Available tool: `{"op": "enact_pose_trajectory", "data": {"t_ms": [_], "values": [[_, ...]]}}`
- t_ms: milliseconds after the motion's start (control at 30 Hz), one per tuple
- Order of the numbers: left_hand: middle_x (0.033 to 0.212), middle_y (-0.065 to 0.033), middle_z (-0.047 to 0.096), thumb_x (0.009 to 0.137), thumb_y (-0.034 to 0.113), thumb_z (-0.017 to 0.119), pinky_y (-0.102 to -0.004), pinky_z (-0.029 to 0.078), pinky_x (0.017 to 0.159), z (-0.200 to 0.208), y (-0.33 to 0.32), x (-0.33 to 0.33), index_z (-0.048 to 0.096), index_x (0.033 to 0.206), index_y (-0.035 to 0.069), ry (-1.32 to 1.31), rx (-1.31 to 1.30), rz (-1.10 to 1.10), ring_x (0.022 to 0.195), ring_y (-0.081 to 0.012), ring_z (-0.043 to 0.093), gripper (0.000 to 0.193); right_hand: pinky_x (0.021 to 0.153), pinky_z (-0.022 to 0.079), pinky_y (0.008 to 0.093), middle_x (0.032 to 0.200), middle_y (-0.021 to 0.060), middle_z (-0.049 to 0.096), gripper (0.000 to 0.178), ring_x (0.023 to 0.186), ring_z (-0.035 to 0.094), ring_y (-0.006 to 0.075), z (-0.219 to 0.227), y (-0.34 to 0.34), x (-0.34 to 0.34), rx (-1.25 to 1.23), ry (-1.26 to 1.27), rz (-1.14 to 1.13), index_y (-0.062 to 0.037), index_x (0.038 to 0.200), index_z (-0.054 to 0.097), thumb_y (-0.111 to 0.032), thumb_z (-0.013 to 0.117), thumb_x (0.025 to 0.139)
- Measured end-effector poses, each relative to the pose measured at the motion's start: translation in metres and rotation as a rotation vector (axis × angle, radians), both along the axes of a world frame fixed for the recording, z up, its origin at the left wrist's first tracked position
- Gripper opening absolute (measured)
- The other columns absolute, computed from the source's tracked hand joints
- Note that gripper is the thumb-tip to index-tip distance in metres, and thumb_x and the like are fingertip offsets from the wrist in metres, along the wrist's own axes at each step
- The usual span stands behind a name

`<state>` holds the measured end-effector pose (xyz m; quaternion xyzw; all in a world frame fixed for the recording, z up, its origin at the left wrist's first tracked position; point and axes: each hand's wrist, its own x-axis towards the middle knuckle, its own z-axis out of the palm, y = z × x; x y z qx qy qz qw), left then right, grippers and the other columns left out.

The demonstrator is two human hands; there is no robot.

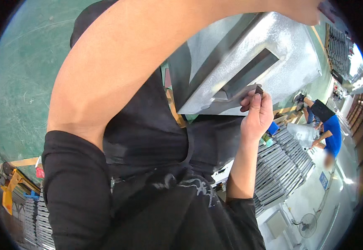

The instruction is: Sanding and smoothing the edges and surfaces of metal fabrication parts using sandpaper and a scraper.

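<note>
A grey sheet-metal housing point(292, 46) with folded sides and a long rectangular slot stands in front of me. My right hand point(260, 114) is at its near right edge, beside the lower end of the slot. Thumb and fingers there pinch a small dark brown flat piece point(259, 90), whose exact kind I cannot make out. My left arm reaches across the top of the view over the housing. At its end, my left hand point(302, 11) is by the housing's far upper corner; it is blurred and its fingers are mostly hidden.
Stacked grey metal panels point(283, 162) stand to the right, with more stacks point(339, 50) at the upper right. A person in a blue shirt point(333, 133) bends over another metal part point(301, 134). A fan point(307, 225) is at lower right, a yellow pallet jack point(8, 193) at lower left.
</note>
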<state>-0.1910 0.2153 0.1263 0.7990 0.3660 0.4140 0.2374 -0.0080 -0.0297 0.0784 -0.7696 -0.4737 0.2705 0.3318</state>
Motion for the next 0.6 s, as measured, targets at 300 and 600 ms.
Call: {"op": "enact_pose_trajectory", "data": {"t_ms": [300,600], "values": [[0.08,-0.0262,0.069,0.082,0.037,0.063,-0.0444,0.054,0.075,-0.059,0.018,0.009,0.07,0.081,0.0,-0.61,-0.38,-0.203,0.08,-0.0381,0.07,0.038,0.057,0.042,0.0204,0.073,0.0024,0.063,0.02,0.061,0.051,0.0047,0.016,0.021,0.003,-0.067,-0.131,0.071,0.001,0.099,0.064,-0.013,0.051,0.106],[0.079,-0.0237,0.07,0.077,0.047,0.068,-0.0423,0.054,0.073,-0.058,0.03,-0.001,0.07,0.081,-0.003,-0.643,-0.435,-0.236,0.076,-0.0348,0.069,0.05,0.058,0.047,0.0264,0.064,0.0048,0.061,0.02,0.06,0.058,0.0095,0.083,0.102,-0.016,-0.355,-0.587,0.31,0.0002,0.1,0.063,-0.017,0.055,0.104]]}}
